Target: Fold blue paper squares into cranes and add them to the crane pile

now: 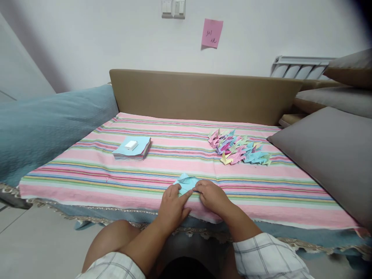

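A light blue sheet of folding paper point(186, 182), partly folded and creased, lies on the striped cloth near the front edge. My left hand point(172, 205) holds its near left side down, with bent fingers on it and one finger stretched along the near edge. At the right corner, the fingertips of my right hand point(212, 195) pinch the paper. Both hands' fingertips almost meet there. Part of the sheet is hidden under the fingers. Farther off to the right lies a cluster of folded paper cranes point(236, 148) in pink, blue, purple, yellow and green.
To the left stands a stack of coloured paper point(132, 149) with a small white block point(131, 145) on top. The striped cloth point(174, 128) covers the seat. Grey cushions point(331, 155) bound the right side, a blue-covered armrest point(58, 124) the left, a brown backrest point(197, 95) the back.
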Motion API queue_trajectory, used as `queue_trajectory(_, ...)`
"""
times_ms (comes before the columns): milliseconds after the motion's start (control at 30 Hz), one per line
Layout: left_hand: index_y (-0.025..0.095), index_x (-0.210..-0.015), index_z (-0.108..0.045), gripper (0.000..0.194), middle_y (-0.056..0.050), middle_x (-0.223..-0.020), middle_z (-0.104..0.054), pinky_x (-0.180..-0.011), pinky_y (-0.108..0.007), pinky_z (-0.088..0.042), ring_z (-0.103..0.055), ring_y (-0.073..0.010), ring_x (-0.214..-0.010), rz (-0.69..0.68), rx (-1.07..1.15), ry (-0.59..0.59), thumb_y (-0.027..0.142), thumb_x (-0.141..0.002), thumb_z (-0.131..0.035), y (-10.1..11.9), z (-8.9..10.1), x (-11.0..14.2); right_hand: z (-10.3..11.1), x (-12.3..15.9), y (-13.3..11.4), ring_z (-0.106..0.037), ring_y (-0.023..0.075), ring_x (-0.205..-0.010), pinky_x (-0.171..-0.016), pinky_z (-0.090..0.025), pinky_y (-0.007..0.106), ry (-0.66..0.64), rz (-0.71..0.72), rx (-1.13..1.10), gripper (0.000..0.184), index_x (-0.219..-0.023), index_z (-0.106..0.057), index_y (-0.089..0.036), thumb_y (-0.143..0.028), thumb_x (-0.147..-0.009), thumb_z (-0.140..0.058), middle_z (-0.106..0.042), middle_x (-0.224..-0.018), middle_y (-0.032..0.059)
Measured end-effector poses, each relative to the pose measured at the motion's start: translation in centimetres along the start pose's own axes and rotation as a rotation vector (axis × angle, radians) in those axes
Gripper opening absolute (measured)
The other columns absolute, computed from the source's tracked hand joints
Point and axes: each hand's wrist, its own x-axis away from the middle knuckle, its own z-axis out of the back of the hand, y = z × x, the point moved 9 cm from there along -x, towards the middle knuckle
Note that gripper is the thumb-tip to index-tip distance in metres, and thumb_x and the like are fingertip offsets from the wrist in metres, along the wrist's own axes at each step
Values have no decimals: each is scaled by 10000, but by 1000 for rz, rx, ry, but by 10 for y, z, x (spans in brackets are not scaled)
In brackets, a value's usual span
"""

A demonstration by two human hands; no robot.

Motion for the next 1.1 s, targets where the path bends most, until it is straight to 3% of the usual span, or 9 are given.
queue_trajectory(567, 372, -1150, -591, 467, -74, -1054, -475, -830, -408, -374, -451, -261, -982, 100, -40, 29, 464, -698, -666, -22, 13, -1, 1, 1, -3, -518, 180, -1016, -881, -400, 274, -28, -18, 16, 426, -1052, -665, -206, -59, -722, -438, -617, -1056, 54)
queue_trajectory(1100, 303, -1066, -625, 511, -50, -931, -497, -752, -344, -376, -480, -231, -885, 206, -105, -2, 552, -625, -690, -48, 26, -3, -1, 0, -1, -518, 193, -1029, -887, -405, 291, -32, -24, 29, 423, -1042, -671, -214, -62, -720, -442, -617, -1065, 59)
